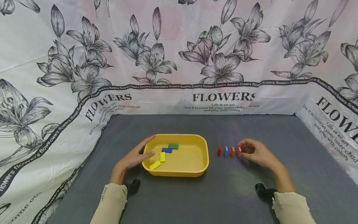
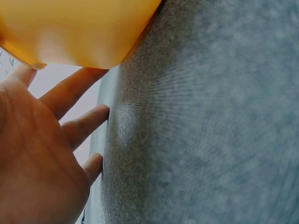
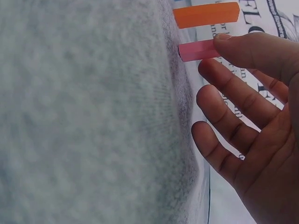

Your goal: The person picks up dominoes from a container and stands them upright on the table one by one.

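My right hand (image 1: pixel 258 153) pinches a small pink block (image 1: pixel 239 152) between thumb and fingers. In the right wrist view the thumb lies on one end of the pink block (image 3: pixel 197 50), which stands upright on the table. It closes a row with an orange block (image 1: pixel 232 152), a light blue block (image 1: pixel 226 151) and a red block (image 1: pixel 219 151), all on end with gaps between. To the left, my left hand (image 1: pixel 134 157) holds a yellow plastic tray (image 1: pixel 179 174) by its left side, thumb over the rim. Fingers touch the tray's outer wall (image 2: pixel 79 42).
Inside the tray lie a green block (image 1: pixel 173 146), a blue block (image 1: pixel 167 150) and two yellow blocks (image 1: pixel 162 157). A dark grey cloth covers the table (image 1: pixel 212 199). Behind and beside it hangs white fabric (image 1: pixel 167 107) printed with flowers.
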Action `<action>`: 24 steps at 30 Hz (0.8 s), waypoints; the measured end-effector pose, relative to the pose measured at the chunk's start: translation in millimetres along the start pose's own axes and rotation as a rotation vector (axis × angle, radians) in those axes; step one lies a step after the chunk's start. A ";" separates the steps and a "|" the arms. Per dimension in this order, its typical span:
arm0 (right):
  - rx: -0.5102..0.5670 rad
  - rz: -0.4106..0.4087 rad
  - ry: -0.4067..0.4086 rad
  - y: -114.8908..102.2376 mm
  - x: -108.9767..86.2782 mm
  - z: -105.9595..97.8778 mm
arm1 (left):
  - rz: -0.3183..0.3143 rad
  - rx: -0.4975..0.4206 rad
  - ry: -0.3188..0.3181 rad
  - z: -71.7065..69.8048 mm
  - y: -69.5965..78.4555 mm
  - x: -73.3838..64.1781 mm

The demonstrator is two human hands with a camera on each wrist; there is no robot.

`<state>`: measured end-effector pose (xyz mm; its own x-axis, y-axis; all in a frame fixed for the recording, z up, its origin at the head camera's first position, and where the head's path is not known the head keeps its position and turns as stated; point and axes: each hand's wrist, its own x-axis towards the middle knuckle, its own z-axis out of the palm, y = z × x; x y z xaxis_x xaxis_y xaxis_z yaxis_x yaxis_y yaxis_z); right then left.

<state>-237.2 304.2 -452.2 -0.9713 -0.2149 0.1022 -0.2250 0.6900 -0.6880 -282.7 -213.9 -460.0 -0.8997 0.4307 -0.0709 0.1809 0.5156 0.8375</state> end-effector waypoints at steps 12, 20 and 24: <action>-0.001 0.001 0.002 0.0 0.0 0.2 | -0.004 -0.002 0.004 0.4 -0.1 0.4; -0.001 0.001 -0.010 -0.5 -0.9 0.3 | -0.005 -0.002 0.005 0.6 -0.9 1.0; -0.003 -0.001 -0.012 -1.3 -1.2 -0.2 | 0.003 -0.008 0.002 0.4 -1.3 1.3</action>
<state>-235.7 303.8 -451.4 -0.9700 -0.2241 0.0940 -0.2263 0.6919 -0.6857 -283.9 -213.7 -461.5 -0.8998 0.4311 -0.0670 0.1808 0.5083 0.8420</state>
